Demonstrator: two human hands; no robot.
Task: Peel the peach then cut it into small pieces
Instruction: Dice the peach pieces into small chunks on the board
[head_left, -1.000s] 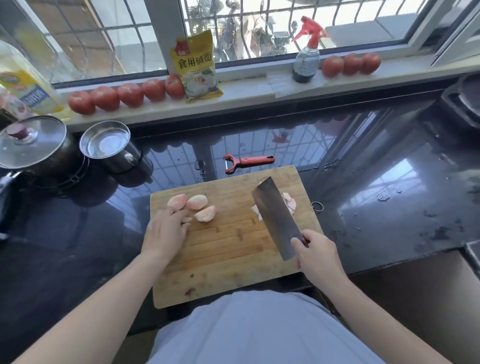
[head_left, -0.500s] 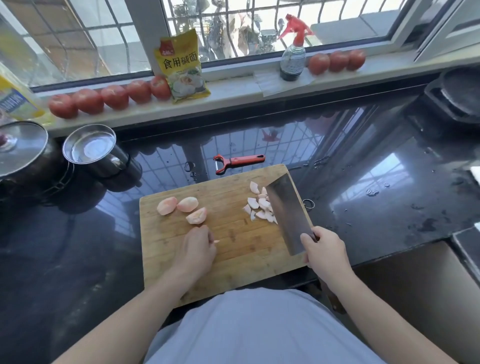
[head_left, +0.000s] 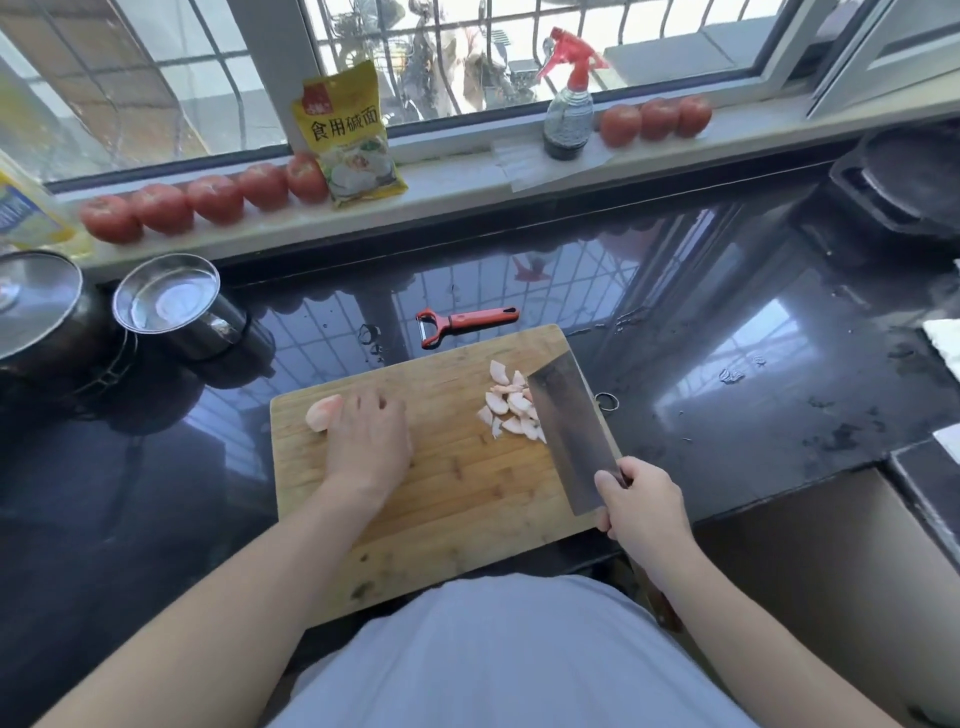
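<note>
bare cutting board (head_left: 457, 483) between the hands; cleaver (head_left: 569, 431) walls its right side; peeler (head_left: 467, 322) lies just behind

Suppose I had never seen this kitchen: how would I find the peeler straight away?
Start at the wooden cutting board on the dark glossy countertop. Just beyond the board's far edge, toward the window, the peeler lies flat on the counter. It is the only red-orange tool there, slim-handled with a forked head, unlike the broad steel cleaver over the board.
</note>
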